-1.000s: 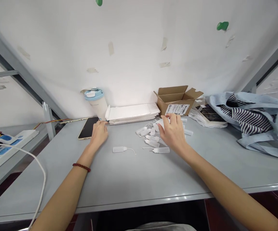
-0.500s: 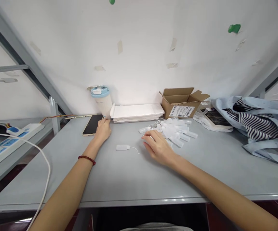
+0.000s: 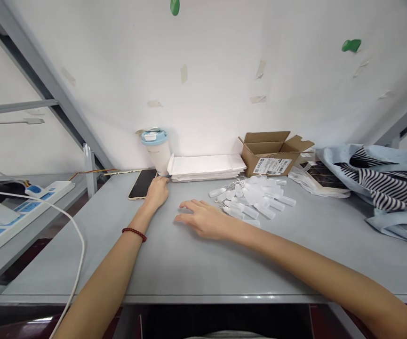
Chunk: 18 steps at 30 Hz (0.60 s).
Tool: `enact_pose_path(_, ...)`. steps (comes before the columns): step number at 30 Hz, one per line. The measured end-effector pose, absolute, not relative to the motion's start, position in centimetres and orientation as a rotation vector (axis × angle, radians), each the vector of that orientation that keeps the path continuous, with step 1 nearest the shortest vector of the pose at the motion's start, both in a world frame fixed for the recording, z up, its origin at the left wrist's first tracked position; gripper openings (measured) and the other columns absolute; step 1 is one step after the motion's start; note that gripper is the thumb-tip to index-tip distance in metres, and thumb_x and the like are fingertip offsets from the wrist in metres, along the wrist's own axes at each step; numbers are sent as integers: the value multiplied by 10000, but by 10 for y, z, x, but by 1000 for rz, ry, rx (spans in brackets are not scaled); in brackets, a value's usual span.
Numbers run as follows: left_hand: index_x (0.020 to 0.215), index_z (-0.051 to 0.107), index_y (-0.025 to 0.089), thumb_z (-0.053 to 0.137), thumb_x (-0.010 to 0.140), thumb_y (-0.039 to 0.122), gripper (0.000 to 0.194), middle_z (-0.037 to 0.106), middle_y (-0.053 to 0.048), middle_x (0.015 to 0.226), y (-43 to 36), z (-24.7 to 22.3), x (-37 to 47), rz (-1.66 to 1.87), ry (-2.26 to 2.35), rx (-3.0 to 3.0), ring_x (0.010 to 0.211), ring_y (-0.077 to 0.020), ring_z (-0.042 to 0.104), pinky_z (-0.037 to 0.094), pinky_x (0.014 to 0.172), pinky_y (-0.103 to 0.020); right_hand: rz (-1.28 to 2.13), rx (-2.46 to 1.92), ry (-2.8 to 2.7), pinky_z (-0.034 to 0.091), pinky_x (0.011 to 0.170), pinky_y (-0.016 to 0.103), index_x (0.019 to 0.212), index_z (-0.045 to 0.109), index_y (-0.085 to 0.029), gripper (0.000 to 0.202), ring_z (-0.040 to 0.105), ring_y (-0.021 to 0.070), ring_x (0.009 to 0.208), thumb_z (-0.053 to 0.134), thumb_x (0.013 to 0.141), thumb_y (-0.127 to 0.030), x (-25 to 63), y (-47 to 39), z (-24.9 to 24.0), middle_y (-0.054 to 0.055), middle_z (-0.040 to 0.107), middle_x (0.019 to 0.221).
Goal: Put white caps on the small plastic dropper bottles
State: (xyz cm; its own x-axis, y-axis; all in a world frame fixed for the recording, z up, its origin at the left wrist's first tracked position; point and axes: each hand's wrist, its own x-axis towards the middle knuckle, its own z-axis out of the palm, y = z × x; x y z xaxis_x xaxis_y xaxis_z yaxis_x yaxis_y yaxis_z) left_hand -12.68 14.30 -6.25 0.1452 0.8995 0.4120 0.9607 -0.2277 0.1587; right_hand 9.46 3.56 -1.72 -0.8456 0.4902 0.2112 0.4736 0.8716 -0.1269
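My left hand [image 3: 157, 192] rests on the desk beside the phone [image 3: 142, 184], its extended fingers near the base of the blue-lidded cup [image 3: 160, 155] and the left end of the white envelopes [image 3: 208, 167]. Nothing shows in it. My right hand [image 3: 203, 220] is over the middle of the desk, thumb and fingers apart, and no held object is visible. What lies beneath its palm is hidden. Just right of it is a loose pile of small translucent bottles [image 3: 263, 194] with thin strings.
An open cardboard box [image 3: 272, 157] stands behind the pile. To its right are a dark flat item on white plastic [image 3: 325, 175] and a blue cloth bag [image 3: 383, 174] with striped fabric. A power strip [image 3: 23, 214] and white cable [image 3: 78, 230] are at left.
My right hand has moved left, away from the pile. The single bottle with a string that lay between my hands no longer shows. My left hand stays in place; the view has shifted slightly.
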Motion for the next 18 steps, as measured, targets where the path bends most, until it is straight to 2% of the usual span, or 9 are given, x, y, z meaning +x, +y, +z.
enact_pose_path(4,1097,618,55,378,725,41,444,568,-185,1206,141,-62,-130,-669,-1894,-2195,1137,-310,494,422,941,-432,187,-789,-2914,422,856,389,1143,609,-184,337,521,237,999,437,865,-103,81,42,-16,151,515,1177)
enact_pose_path(7,1101,617,57,394,705,32,455,534,-186,1258,138,-62,-130,-645,-1906,-2216,1184,-311,465,405,969,-421,298,-790,-2881,437,830,345,1103,627,-168,301,525,213,977,413,894,-142,82,43,-19,131,542,1094)
enact_pose_path(12,1048,649,78,384,735,53,411,643,-161,1071,136,-57,-127,-628,-1925,-2284,1034,-284,576,450,907,-384,565,-923,-2754,454,761,282,1102,611,-160,314,554,133,798,377,895,-132,95,44,-18,107,515,1093)
enact_pose_path(18,967,684,84,456,736,141,330,677,-147,981,134,-48,-125,-669,-1977,-2354,921,-264,619,474,856,-349,557,-983,-2711,451,756,298,1043,611,-142,303,565,162,834,396,846,-65,124,38,-20,118,522,1098)
